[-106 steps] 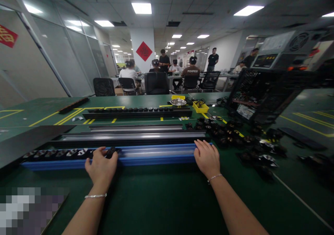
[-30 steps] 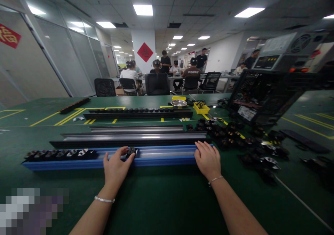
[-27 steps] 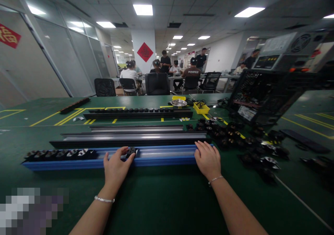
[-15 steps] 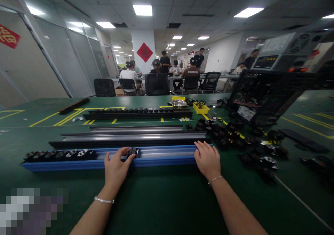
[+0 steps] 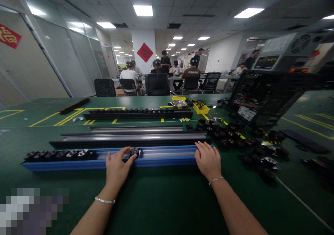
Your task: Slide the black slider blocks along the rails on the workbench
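Hand, left (image 5: 117,165): fingers spread, forefinger tip touched small black part (image 5: 134,151) inside blue rail (image 5: 167,157).
Hand, right (image 5: 208,159): fingers together, flat on blue rail's right end, toward desk's near edge.

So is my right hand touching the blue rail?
Touching. The head view shows the right hand lying flat on the right end of the blue rail, with no gap.

This is an assembly workshop in an open office hall. The green-matted table (image 5: 167,200) carries yellow tape lines (image 5: 65,116), with long rails (image 5: 130,136) beyond the left grip (image 5: 117,167). Heaped black parts (image 5: 235,137) lie right of the right grip (image 5: 208,160), and seated workers (image 5: 191,75) sit beneath ceiling panel lights (image 5: 142,10).
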A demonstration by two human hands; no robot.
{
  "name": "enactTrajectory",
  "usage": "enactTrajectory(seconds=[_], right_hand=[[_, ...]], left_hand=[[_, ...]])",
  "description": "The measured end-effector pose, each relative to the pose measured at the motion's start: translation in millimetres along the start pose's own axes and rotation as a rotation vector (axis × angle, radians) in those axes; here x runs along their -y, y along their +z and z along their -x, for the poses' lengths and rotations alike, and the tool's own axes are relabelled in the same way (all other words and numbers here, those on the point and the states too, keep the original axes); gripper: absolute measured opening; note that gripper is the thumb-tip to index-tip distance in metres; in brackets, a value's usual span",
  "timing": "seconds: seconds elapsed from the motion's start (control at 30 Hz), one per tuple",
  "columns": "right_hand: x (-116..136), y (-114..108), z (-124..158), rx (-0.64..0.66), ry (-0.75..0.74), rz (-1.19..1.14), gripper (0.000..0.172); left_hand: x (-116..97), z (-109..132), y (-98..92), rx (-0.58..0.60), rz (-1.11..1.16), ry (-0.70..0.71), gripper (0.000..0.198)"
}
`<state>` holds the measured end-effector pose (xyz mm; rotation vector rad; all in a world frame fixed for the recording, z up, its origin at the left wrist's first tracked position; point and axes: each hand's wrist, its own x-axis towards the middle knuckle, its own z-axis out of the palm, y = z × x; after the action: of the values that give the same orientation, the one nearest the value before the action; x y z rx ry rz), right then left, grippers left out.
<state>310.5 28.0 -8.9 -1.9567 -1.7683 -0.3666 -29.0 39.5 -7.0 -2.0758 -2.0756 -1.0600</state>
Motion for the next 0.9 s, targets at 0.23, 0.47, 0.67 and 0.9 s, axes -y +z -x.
enactTrajectory(seconds=[0.23, 0.47, 0.67, 0.9], right_hand=[[0.2, 0.1, 0.6, -0.013, 0.002, 0.002, 0.040], [-0.5, 0.9, 0.4, -0.010, -0.001, -0.003, 0.040], [-0.8, 1.7, 0.4, -0.016, 0.002, -0.013, 0.040], [0.8, -1.0, 0.2, -0.003, 0.006, -0.011, 0.040]], left_hand=[[-1.6, 1.6, -2.7, -0.033, -0.108, 0.011, 0.036], [-1.0, 2.9, -2.8, -0.038, -0.089, 0.040, 0.034], [-0.1, 2.4, -1.9, -0.019, -0.082, 0.049, 0.035], [0.3, 2.7, -1.7, -0.028, -0.063, 0.057, 0.035]])
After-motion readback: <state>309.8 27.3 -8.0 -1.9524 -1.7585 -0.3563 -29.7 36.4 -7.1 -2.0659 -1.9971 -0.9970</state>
